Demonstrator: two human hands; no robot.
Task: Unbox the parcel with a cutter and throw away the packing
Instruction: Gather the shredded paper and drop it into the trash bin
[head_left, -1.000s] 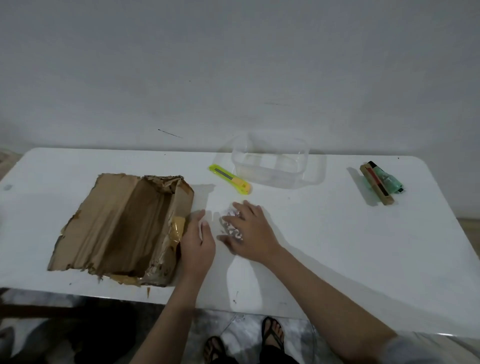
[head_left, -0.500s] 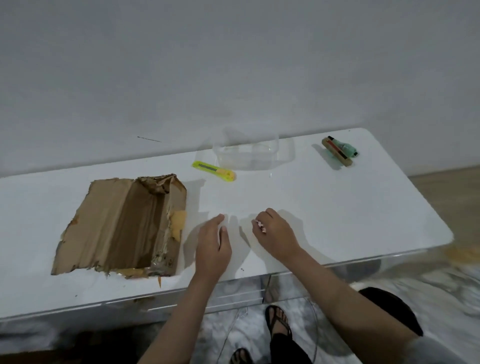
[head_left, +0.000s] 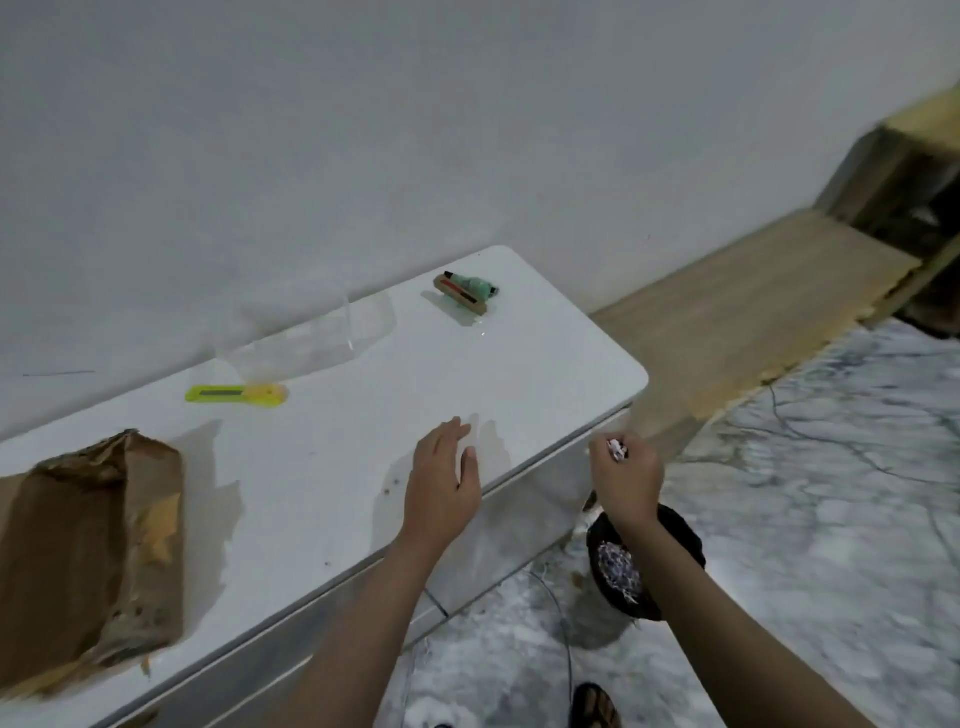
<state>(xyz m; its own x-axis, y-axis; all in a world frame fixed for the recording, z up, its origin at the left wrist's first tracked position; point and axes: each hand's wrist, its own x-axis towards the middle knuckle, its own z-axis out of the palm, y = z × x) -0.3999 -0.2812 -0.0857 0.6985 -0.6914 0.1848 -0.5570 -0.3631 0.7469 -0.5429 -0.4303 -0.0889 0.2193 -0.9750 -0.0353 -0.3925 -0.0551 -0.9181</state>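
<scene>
- A small crumpled scrap of packing (head_left: 616, 449) is sitting in the curled fingers of the right hand (head_left: 626, 480), showing white with dark marks at the fingertips.
- The right hand is pinching that scrap out past the table's front edge, above a black bin (head_left: 675, 535) standing on the floor.
- More patterned packing (head_left: 618, 567) is lying inside the bin, directly under the right forearm.
- The left hand (head_left: 442, 486) is resting flat on the white table (head_left: 545, 374) near its front edge, fingers straight and loosely spread, holding nothing.
- The torn brown box (head_left: 88, 561) is lying on the table well to the left of both hands, partly cut off by the frame edge.
- The yellow-green cutter (head_left: 236, 395) is lying flat toward the back of the table, apart from both hands.
- A clear plastic container (head_left: 306, 338) is standing just behind the cutter, against the wall.
- A small green and brown item (head_left: 466, 292) is lying near the far right corner; what it is cannot be told.
- A sandalled foot (head_left: 595, 706) is showing on the marbled floor (head_left: 805, 519).
</scene>
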